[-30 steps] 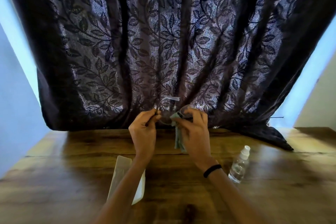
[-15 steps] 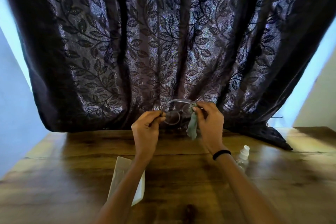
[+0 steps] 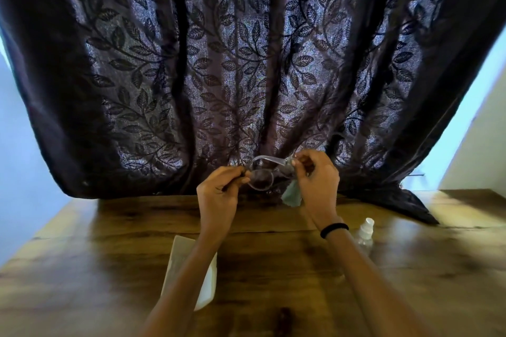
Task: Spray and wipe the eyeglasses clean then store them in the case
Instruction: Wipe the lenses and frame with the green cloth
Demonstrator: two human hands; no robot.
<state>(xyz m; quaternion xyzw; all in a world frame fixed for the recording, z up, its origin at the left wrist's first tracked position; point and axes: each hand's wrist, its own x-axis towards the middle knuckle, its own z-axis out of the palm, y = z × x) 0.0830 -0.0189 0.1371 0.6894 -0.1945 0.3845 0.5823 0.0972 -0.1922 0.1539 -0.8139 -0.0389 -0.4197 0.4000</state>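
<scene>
Head view showed the wiping step under way. Left hand (image 3: 219, 194) grip pinched one end of the eyeglasses (image 3: 260, 178); right hand (image 3: 317, 186) grip pinched the cloth (image 3: 291, 197) onto the other lens. The next move probably called for folding the temples, then reaching the case (image 3: 180, 257) below the left grip.

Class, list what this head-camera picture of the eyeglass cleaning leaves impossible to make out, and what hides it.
Head view:
- Case: middle covered by the left forearm; open or closed unclear.
- Spray bottle: lower body behind the right forearm.
- Eyeglasses: one lens hidden by the cloth and right hand; cleanliness too small to judge.
</scene>
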